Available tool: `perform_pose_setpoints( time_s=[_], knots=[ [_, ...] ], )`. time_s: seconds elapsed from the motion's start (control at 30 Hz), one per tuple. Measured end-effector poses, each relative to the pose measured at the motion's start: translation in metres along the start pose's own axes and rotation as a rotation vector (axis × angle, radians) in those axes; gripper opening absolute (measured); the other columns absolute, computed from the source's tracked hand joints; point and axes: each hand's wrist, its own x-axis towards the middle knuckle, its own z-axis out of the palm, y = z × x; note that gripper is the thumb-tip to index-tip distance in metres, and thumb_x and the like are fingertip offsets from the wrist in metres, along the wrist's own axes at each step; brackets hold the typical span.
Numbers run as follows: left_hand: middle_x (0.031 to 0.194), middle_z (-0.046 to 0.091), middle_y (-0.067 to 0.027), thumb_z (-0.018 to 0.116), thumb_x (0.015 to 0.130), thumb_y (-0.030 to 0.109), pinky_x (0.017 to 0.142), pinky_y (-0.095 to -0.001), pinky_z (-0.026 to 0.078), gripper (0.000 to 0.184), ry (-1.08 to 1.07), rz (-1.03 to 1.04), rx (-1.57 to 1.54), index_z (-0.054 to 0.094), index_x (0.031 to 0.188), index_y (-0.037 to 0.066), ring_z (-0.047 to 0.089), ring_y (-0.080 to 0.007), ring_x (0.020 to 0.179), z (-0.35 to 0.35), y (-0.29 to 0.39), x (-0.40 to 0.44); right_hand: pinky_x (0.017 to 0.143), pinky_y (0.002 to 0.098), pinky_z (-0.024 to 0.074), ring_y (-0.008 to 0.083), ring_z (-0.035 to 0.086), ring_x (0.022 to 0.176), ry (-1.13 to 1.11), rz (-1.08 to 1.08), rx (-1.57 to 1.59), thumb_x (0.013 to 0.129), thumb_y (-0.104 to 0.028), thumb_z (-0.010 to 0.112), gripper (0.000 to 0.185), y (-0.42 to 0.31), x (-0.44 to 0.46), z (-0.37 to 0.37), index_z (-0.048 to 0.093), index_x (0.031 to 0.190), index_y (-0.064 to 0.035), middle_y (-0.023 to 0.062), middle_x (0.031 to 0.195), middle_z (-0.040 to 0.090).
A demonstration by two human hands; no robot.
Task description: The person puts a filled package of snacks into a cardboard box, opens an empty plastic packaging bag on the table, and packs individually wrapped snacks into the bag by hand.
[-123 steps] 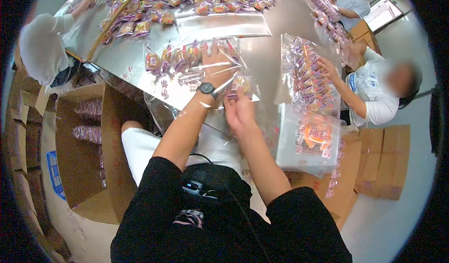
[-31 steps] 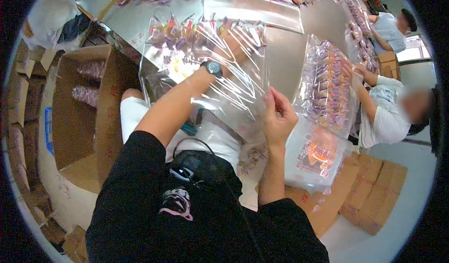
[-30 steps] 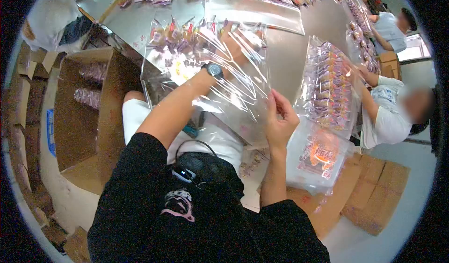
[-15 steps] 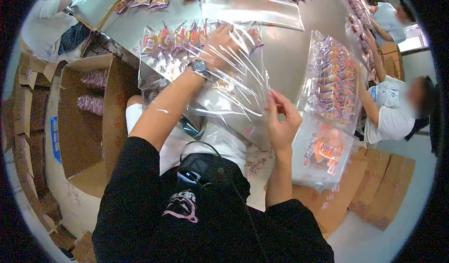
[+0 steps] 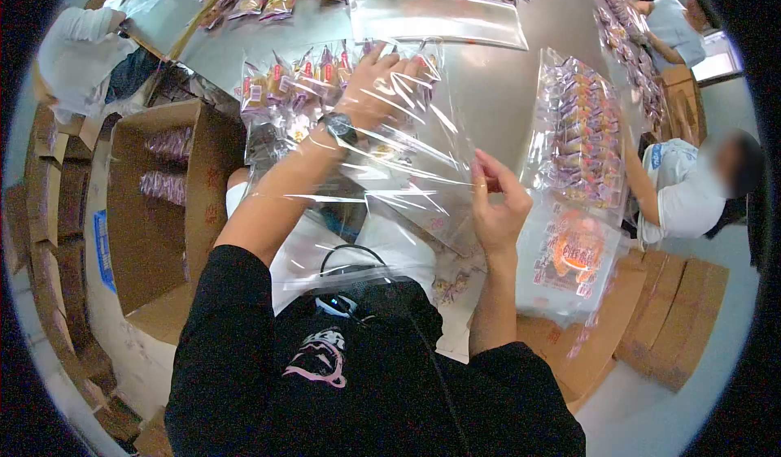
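A large clear plastic bag point(image 5: 325, 182) spreads over the table edge and my lap, with bright glare on its folds. Inside it, a row of small purple-edged snack packets point(image 5: 306, 73) stands at the far end. My left hand point(image 5: 382, 87), wearing a watch, reaches into the bag. Its fingers are spread along the right part of the row, touching the packets, and the fingertips are partly hidden by glare. At the bag's right edge, my right hand point(image 5: 500, 201) pinches the film between thumb and forefinger.
A filled bag of packets point(image 5: 579, 132) lies at right, beside a stack of printed bags point(image 5: 561, 266). An open carton point(image 5: 154, 282) stands at left. Loose packets point(image 5: 281, 3) line the table's far side. Co-workers are at left and right.
The fingers of my left hand have stretched out along the packet row. The bag's near part has shifted toward my body, while my right hand keeps its pinch.
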Motion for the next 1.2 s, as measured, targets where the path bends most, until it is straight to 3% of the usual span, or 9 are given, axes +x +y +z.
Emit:
perform_pose_setpoints(
  time_s=[0.13,0.27,0.37,0.43,0.63,0.77,0.93,1.03,1.2],
  knots=[
    [0.1,0.07,-0.0074,0.069,0.086,0.027,0.104,-0.0462,0.05,0.046,0.03,0.022,0.027,0.062,0.129,0.016,0.068,-0.0261,0.101,-0.015,0.002,0.003,0.066,0.0288,0.0556,0.016,0.071,0.074,-0.003,0.023,0.021,0.091,-0.004,0.072,0.023,0.0,0.001,0.0,0.076,0.114,-0.0035,0.0154,0.097,0.077],
    [0.097,0.07,-0.0062,0.069,0.082,0.021,0.093,-0.0411,0.053,0.037,-0.019,-0.001,0.032,0.067,0.117,0.01,0.067,-0.0244,0.097,-0.001,-0.007,-0.001,0.066,0.0273,0.0547,0.014,0.07,0.074,0.043,0.007,0.01,0.092,-0.005,0.073,0.022,-0.002,0.003,0.003,0.077,0.114,-0.0034,0.013,0.094,0.077],
    [0.093,0.071,-0.003,0.064,0.088,0.023,0.105,-0.0457,0.047,0.029,0.069,-0.002,0.062,0.068,0.115,0.012,0.069,-0.0238,0.098,-0.001,-0.009,-0.001,0.067,0.0263,0.054,0.0121,0.069,0.073,0.051,-0.022,-0.013,0.092,-0.006,0.074,0.022,-0.005,0.007,0.001,0.077,0.114,-0.0032,0.0107,0.092,0.078],
    [0.09,0.072,-0.0011,0.064,0.088,0.026,0.099,-0.0466,0.047,0.031,0.036,-0.031,0.057,0.068,0.115,0.011,0.069,-0.024,0.093,-0.002,-0.005,0.007,0.069,0.0289,0.0561,0.0168,0.072,0.075,0.049,-0.006,-0.01,0.091,-0.003,0.071,0.024,-0.006,0.008,0.0,0.077,0.114,-0.0038,0.0161,0.095,0.077],
    [0.089,0.068,-0.0001,0.071,0.081,0.026,0.095,-0.043,0.048,0.042,0.051,-0.025,0.148,0.068,0.121,0.016,0.064,-0.0212,0.097,0.003,0.001,0.023,0.069,0.0287,0.0563,0.017,0.073,0.076,0.093,0.01,-0.013,0.089,-0.001,0.069,0.026,-0.011,0.014,-0.005,0.076,0.114,-0.0032,0.0157,0.095,0.077],
    [0.103,0.069,-0.0025,0.069,0.085,0.026,0.102,-0.0461,0.046,0.049,-0.049,-0.006,0.074,0.063,0.131,0.012,0.064,-0.0225,0.105,-0.001,0.003,0.022,0.07,0.029,0.0558,0.0168,0.072,0.075,0.095,0.0,-0.052,0.09,-0.001,0.069,0.023,-0.007,0.017,-0.005,0.076,0.112,-0.0028,0.0149,0.095,0.077],
    [0.119,0.069,-0.0132,0.066,0.092,0.044,0.112,-0.0554,0.039,0.055,-0.069,-0.135,-0.002,0.063,0.126,0.002,0.062,-0.0311,0.121,-0.012,0.021,0.023,0.069,0.0288,0.0549,0.0162,0.07,0.073,0.09,0.031,-0.029,0.091,-0.002,0.068,0.022,-0.007,0.013,0.001,0.076,0.112,-0.0035,0.0137,0.095,0.077],
    [0.118,0.069,-0.0164,0.065,0.093,0.041,0.111,-0.0566,0.04,0.049,-0.149,-0.21,-0.025,0.065,0.122,0.002,0.064,-0.0326,0.118,-0.005,0.026,0.03,0.069,0.0286,0.0549,0.0161,0.07,0.074,0.098,0.02,-0.039,0.091,-0.002,0.068,0.022,-0.009,0.013,0.003,0.076,0.112,-0.0033,0.0134,0.095,0.077],
    [0.127,0.068,-0.0174,0.061,0.092,0.029,0.111,-0.0553,0.04,0.046,0.014,-0.16,0.15,0.063,0.127,-0.001,0.063,-0.0395,0.118,0.016,0.035,0.024,0.07,0.0291,0.0551,0.0169,0.07,0.075,0.084,0.036,-0.063,0.091,-0.001,0.068,0.023,-0.007,0.01,0.002,0.076,0.112,-0.0031,0.0137,0.095,0.077]
  ],
)
